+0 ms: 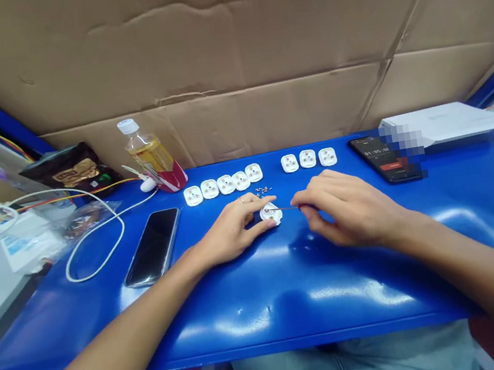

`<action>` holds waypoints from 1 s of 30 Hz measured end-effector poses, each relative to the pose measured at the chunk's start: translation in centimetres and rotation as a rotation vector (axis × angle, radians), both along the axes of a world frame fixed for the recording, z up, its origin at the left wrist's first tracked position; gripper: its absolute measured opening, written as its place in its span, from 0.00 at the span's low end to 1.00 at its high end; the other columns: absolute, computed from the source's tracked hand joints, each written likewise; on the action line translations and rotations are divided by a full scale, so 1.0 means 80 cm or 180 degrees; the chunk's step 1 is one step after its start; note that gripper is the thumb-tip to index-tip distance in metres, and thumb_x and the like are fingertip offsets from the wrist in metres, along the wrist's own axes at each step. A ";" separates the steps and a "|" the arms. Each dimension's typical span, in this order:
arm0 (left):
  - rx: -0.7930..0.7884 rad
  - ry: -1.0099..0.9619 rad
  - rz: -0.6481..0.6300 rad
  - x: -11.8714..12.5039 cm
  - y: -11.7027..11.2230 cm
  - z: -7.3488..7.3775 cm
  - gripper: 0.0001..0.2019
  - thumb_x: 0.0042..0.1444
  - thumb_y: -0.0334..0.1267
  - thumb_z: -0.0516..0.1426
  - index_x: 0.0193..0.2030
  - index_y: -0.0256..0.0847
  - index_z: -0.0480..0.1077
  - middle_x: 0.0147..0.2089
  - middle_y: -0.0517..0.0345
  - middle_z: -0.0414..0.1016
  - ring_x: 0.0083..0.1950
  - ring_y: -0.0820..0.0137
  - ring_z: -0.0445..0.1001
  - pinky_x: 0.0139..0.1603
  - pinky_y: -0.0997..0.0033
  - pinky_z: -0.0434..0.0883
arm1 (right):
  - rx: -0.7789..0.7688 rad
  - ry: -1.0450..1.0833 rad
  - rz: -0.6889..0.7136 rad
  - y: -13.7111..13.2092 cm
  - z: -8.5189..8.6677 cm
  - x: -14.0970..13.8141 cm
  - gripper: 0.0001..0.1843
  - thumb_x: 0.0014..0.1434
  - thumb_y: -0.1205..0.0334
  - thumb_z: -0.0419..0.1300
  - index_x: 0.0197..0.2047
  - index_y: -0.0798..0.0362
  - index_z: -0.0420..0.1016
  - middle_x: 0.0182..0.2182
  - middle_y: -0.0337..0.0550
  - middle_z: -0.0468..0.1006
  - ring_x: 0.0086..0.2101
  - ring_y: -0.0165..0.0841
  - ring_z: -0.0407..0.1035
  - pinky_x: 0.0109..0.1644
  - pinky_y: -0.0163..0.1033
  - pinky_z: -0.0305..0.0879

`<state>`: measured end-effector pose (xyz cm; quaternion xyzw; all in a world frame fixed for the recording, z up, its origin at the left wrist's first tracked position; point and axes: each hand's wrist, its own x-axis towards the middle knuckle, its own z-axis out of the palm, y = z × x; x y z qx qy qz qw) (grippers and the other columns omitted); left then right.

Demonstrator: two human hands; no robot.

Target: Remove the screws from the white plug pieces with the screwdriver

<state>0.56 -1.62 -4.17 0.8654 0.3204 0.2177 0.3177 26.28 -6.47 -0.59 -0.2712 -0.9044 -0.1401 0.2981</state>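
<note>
My left hand [237,227] grips a small white plastic piece [272,216] with metal parts inside, thumb and forefinger at its sides. In my right hand [348,206] is a thin screwdriver [284,208], mostly hidden by the fingers, its shaft pointing left with the tip on the white piece. Just behind lie several small brass-coloured screws [264,191]. A row of several square white plastic pieces [226,184] stands at the back, left of centre. Three similar white pieces [308,159] form another group to the right.
A dark phone [154,247] and a white cable [101,272] lie on the left of the blue table [267,313]. Behind them stands a drink bottle [154,162]. Another phone [383,159] showing a timer lies beside a white box [443,122] at right. Cardboard [229,44] walls the back.
</note>
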 end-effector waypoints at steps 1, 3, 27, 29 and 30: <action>-0.0014 0.0007 -0.0001 0.000 0.000 0.000 0.24 0.71 0.49 0.59 0.69 0.43 0.72 0.47 0.53 0.75 0.42 0.66 0.71 0.47 0.66 0.69 | -0.0055 0.0020 0.0001 0.000 0.001 0.000 0.08 0.68 0.71 0.54 0.46 0.55 0.73 0.34 0.47 0.81 0.33 0.39 0.73 0.37 0.44 0.66; -0.0019 0.0009 -0.0004 0.000 0.000 -0.001 0.24 0.71 0.49 0.59 0.69 0.43 0.71 0.47 0.53 0.75 0.43 0.66 0.71 0.47 0.67 0.69 | -0.0128 0.0057 -0.0070 -0.001 0.001 -0.001 0.07 0.68 0.69 0.54 0.46 0.55 0.73 0.36 0.49 0.81 0.36 0.41 0.74 0.39 0.45 0.68; -0.0005 -0.0011 0.0025 -0.001 0.001 -0.001 0.24 0.71 0.51 0.58 0.69 0.45 0.72 0.47 0.53 0.74 0.41 0.66 0.71 0.47 0.66 0.69 | -0.0272 0.0362 -0.0271 0.000 -0.008 -0.003 0.07 0.68 0.66 0.58 0.49 0.55 0.72 0.38 0.49 0.81 0.35 0.41 0.75 0.40 0.45 0.71; -0.0024 0.0011 0.0042 -0.001 0.001 -0.001 0.25 0.71 0.51 0.59 0.69 0.44 0.72 0.46 0.54 0.74 0.40 0.67 0.70 0.46 0.66 0.69 | -0.0141 0.0339 -0.0357 0.001 -0.009 -0.002 0.04 0.71 0.64 0.58 0.48 0.53 0.72 0.34 0.45 0.81 0.30 0.37 0.72 0.37 0.43 0.68; -0.0026 0.0022 0.0052 -0.001 0.001 0.000 0.25 0.70 0.51 0.59 0.69 0.44 0.72 0.46 0.55 0.74 0.40 0.68 0.70 0.46 0.66 0.69 | -0.0113 0.0332 -0.0326 0.002 -0.009 -0.002 0.04 0.71 0.65 0.57 0.47 0.52 0.72 0.33 0.43 0.80 0.29 0.37 0.72 0.37 0.43 0.68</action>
